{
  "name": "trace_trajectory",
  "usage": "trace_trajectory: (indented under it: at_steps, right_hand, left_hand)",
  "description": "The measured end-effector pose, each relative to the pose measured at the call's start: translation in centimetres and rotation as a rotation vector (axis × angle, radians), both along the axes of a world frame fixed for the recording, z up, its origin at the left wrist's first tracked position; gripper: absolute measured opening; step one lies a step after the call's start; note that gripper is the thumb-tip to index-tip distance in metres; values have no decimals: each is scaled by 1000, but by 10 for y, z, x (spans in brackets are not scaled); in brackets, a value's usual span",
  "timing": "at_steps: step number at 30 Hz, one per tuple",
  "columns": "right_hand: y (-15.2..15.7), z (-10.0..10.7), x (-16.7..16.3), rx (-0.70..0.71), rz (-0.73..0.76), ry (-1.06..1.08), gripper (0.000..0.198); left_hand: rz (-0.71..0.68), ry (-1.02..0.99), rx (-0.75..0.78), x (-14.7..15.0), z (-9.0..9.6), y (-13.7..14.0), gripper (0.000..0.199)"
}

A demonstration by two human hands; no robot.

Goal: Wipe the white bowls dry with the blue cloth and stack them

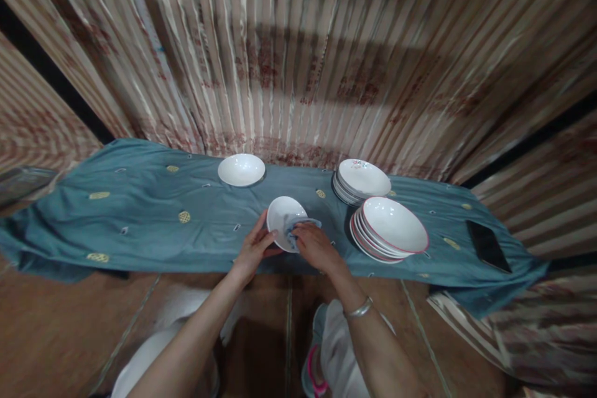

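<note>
A small white bowl (pixel 281 210) is tilted toward me over the front part of the table. My left hand (pixel 253 247) grips its left rim, thumb on the inside and fingers underneath. In my right hand (pixel 313 244) is a bluish cloth (pixel 293 224), pressed against the bowl's inner right side; the bunched fingers cover part of the cloth. To the right stands a stack of white bowls with red rims (pixel 394 224), the nearest thing to my right hand besides the bowl. Behind that is a stack of white plates (pixel 364 179), the top one with a floral print.
A white dish (pixel 241 170) sits alone at the back left. Toward the right end lies a black phone (pixel 487 245). The table has a teal patterned cloth (pixel 144 199) hanging over its front edge. A striped curtain (pixel 298 62) rises behind it.
</note>
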State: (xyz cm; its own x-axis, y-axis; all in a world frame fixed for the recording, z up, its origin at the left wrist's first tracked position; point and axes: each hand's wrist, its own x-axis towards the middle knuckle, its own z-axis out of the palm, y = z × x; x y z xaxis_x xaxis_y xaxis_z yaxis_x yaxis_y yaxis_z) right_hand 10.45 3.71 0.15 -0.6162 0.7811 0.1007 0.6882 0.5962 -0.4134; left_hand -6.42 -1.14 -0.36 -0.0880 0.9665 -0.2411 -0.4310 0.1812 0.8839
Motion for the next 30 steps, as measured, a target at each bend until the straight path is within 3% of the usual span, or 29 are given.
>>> trace_trajectory:
  at_steps: [8,13,20,26,30]
  right_hand:
    - [0,0,-1,-326,149,305,44]
    - [1,-6,-13,-404,154,478,46]
    - [6,-17,-27,-274,66,408,50]
    - [6,-11,-25,-45,-52,147,50]
    - [3,-2,-19,30,-107,-24,45]
  left_hand:
    - [2,27,-9,1,-2,0,78]
    - [4,26,-4,0,-2,-1,77]
    - [14,27,9,1,-4,-2,75]
    - [-5,22,12,1,-4,-2,75]
    - [8,16,5,1,-2,-2,78]
